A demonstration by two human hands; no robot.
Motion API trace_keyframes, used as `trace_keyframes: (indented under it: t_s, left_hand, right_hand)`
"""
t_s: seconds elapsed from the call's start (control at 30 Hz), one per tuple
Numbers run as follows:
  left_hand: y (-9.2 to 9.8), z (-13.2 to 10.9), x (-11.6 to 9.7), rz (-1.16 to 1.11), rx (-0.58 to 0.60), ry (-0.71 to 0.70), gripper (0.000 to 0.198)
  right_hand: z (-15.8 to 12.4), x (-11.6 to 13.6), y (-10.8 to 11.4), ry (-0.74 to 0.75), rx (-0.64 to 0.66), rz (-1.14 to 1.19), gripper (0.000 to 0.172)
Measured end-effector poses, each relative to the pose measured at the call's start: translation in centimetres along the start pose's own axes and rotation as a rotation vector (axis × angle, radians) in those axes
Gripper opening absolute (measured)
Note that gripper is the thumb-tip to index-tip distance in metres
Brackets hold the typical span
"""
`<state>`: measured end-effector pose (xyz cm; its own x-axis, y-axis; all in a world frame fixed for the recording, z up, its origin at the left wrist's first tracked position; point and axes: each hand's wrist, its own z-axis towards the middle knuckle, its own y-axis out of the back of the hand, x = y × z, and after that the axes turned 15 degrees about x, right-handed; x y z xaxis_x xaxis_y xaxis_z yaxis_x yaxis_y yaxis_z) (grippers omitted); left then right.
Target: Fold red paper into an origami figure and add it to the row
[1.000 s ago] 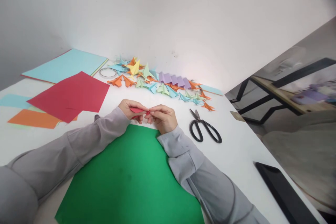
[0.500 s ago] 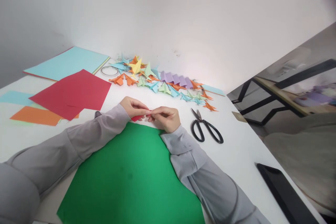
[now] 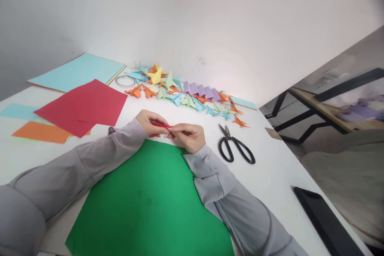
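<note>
Between my two hands is a small folded piece of red paper [image 3: 160, 125], mostly covered by the fingers. My left hand [image 3: 150, 121] pinches its left part between thumb and fingers. On its right end, the fingertips of my right hand [image 3: 189, 136] are pressed together, almost touching the left fingertips. Both hands are just beyond the far edge of a large green sheet [image 3: 150, 200]. To the right of my right hand lie black-handled scissors [image 3: 232, 142], their blades slightly apart.
Folded paper figures [image 3: 186, 94] in several colours line the wall. At left lie a red sheet [image 3: 90, 106], an orange paper [image 3: 42, 132], a light blue sheet [image 3: 81, 72] and a roll of tape [image 3: 125, 81]. A black tablet-like device [image 3: 327, 220] rests near the right edge.
The red paper has turned in my fingers and now shows a narrow red strip above the left thumb. Both hands have shifted only slightly; everything else lies as before.
</note>
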<state>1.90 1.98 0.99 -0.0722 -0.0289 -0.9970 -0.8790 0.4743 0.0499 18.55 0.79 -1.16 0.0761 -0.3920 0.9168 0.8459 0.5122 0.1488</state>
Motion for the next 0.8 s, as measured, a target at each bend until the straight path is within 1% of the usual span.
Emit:
trace_keyframes:
  t_s: [0.07,0.1,0.13,0.2,0.3,0.43,0.6,0.8]
  left_hand:
    - [-0.13,-0.06,-0.13,-0.002,-0.019,0.007,0.023]
    - [-0.16,-0.07,-0.16,-0.001,-0.023,0.004,0.023]
    - [-0.18,-0.08,-0.18,0.004,-0.027,-0.002,0.023]
    - [-0.17,-0.06,-0.18,0.024,-0.039,-0.015,0.023]
    - [-0.13,0.00,-0.08,0.056,-0.053,-0.031,0.022]
    - [-0.08,0.09,0.26,0.091,-0.076,-0.073,0.021]
    - [-0.01,0.15,0.58,0.101,-0.078,-0.070,0.019]
    - [-0.03,0.20,0.44,0.031,-0.046,-0.093,0.015]
  right_hand:
    - [-0.03,0.26,-0.03,-0.014,0.028,0.020,0.010]
    - [-0.04,0.38,-0.06,-0.028,0.037,0.036,0.015]
    - [-0.04,0.46,-0.12,-0.044,0.034,0.053,0.021]
    - [0.01,0.49,-0.29,-0.082,-0.014,0.077,0.030]
    - [0.18,0.19,-0.58,-0.141,-0.088,0.074,0.027]
    - [0.42,-0.15,-0.77,-0.168,-0.109,0.105,0.023]
    - [0.55,-0.17,-0.71,-0.170,-0.091,0.147,0.020]
    - [0.51,-0.16,-0.71,-0.172,-0.070,0.131,0.018]
